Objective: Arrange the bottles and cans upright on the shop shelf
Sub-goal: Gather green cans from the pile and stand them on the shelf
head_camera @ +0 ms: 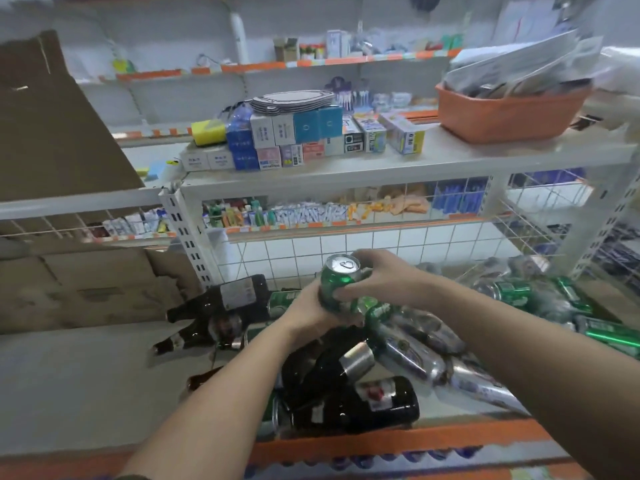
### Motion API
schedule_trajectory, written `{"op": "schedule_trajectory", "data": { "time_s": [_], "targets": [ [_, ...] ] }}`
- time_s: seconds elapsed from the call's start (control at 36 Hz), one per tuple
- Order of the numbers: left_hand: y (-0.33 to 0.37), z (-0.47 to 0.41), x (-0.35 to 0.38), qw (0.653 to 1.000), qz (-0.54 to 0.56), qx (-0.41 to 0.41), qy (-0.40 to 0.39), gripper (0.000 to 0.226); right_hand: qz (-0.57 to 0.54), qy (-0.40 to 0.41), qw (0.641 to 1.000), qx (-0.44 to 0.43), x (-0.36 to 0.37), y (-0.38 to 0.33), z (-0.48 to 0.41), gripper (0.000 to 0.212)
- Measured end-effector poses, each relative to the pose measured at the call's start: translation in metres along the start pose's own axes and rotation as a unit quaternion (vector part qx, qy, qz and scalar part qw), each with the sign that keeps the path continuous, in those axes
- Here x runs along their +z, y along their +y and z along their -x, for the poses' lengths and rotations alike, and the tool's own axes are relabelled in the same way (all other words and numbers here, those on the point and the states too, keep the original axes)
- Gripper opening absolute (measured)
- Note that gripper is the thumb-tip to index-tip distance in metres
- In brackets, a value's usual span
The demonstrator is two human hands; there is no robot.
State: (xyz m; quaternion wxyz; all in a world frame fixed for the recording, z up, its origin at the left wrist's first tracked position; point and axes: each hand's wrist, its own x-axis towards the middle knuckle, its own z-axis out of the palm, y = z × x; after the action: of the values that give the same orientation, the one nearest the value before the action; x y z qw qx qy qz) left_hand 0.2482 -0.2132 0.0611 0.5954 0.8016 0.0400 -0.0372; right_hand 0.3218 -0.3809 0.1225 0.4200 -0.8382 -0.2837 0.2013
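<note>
Left hand (306, 308), right hand (377, 277), both clasping green can (337, 284)

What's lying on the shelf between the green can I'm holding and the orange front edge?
In the head view, dark brown bottles lie on their sides in a heap between the green can and the orange front edge, none upright.

Shop shelf: metal, glass, plastic, card.

Green can (337, 285) is glossy painted metal with a bare silvery lid; silver cans (412, 355) shiny, smooth metal. Dark bottles (353, 407) look like glossy brown glass with paper labels, one neck wrapped in dull foil. Shelf (86, 382) is matt pale surface, orange-edged; uprights and wire back painted white metal. Orange basket (502, 112) smooth matt plastic. Cardboard boxes (86, 289) matt, creased. Small cartons (294, 133) printed card.
</note>
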Motion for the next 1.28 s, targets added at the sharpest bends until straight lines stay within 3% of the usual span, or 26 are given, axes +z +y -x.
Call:
{"op": "schedule_trajectory", "data": {
  "time_s": [0.14, 0.25, 0.33, 0.39, 0.5, 0.61, 0.67, 0.78, 0.86, 0.92, 0.97, 1.03, 1.08, 1.14, 1.19, 1.28],
  "targets": [
    [-0.014, -0.004, -0.005, 0.998, -0.008, -0.025, 0.065, 0.049, -0.029, -0.081, 0.996, 0.03, -0.015, 0.026, -0.016, 0.077],
    [-0.031, -0.003, -0.015, 0.991, 0.008, -0.055, 0.12, 0.054, 0.152, -0.089, 0.98, 0.089, -0.019, 0.065, -0.026, 0.079],
    [-0.039, -0.002, -0.023, 0.984, 0.017, -0.07, 0.163, 0.049, 0.245, -0.095, 0.956, 0.133, -0.008, 0.095, -0.036, 0.066],
    [-0.046, -0.002, -0.028, 0.98, 0.027, -0.069, 0.186, 0.043, 0.323, -0.076, 0.936, 0.115, 0.003, 0.11, -0.046, 0.07],
    [-0.051, 0.001, -0.04, 0.974, 0.047, -0.073, 0.211, 0.063, 0.458, -0.08, 0.884, 0.052, 0.017, 0.117, -0.052, 0.087],
    [-0.051, 0.005, -0.047, 0.965, 0.046, -0.075, 0.247, 0.057, 0.502, -0.033, 0.864, -0.013, 0.024, 0.119, -0.054, 0.065],
    [-0.049, 0.007, -0.051, 0.958, 0.047, -0.071, 0.272, 0.048, 0.467, -0.031, 0.884, -0.015, 0.025, 0.116, -0.056, 0.063],
    [-0.042, 0.012, -0.071, 0.944, 0.058, -0.064, 0.317, 0.034, 0.282, -0.048, 0.958, 0.031, 0.008, 0.081, -0.065, 0.07],
    [-0.038, 0.027, -0.096, 0.933, 0.083, -0.063, 0.344, 0.044, 0.153, -0.076, 0.985, 0.01, -0.001, 0.039, -0.075, 0.066],
    [-0.038, 0.045, -0.115, 0.925, 0.102, -0.069, 0.36, 0.052, 0.011, -0.105, 0.994, -0.007, 0.009, 0.008, -0.08, 0.07],
    [-0.034, 0.071, -0.134, 0.908, 0.089, -0.057, 0.406, 0.039, -0.134, -0.147, 0.98, -0.024, 0.033, -0.024, -0.085, 0.064],
    [-0.03, 0.101, -0.156, 0.89, 0.079, -0.054, 0.445, 0.047, -0.237, -0.187, 0.953, -0.024, 0.067, -0.056, -0.091, 0.063],
    [-0.028, 0.133, -0.18, 0.882, 0.076, -0.057, 0.462, 0.058, -0.299, -0.208, 0.931, -0.015, 0.107, -0.089, -0.097, 0.078],
    [-0.026, 0.167, -0.204, 0.867, 0.085, -0.056, 0.487, 0.056, -0.343, -0.227, 0.911, -0.02, 0.148, -0.124, -0.099, 0.069],
    [-0.027, 0.2, -0.227, 0.847, 0.099, -0.044, 0.52, 0.037, -0.35, -0.25, 0.902, -0.026, 0.188, -0.159, -0.098, 0.057],
    [-0.033, 0.253, -0.26, 0.818, 0.107, -0.021, 0.564, 0.028, -0.331, -0.288, 0.898, -0.034, 0.249, -0.211, -0.091, 0.064]
  ]
}}
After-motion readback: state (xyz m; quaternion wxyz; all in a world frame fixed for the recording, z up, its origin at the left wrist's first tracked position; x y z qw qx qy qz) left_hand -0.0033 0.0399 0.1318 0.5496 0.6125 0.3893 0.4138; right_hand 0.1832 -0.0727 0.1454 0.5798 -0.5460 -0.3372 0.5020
